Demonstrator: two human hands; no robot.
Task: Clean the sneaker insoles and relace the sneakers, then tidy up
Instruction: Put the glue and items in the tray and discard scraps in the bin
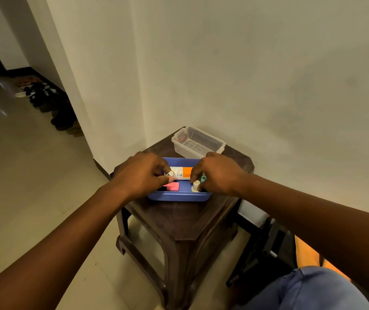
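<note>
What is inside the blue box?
The blue box holds a white-and-orange tube, a pink block and small bottles. The left hand and right hand cover the rest.

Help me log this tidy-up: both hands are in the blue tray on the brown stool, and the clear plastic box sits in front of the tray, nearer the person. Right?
Not quite. The head view shows the clear plastic box behind the blue tray, toward the wall, not nearer the person. The left hand and right hand are indeed in the tray on the brown stool.
</note>
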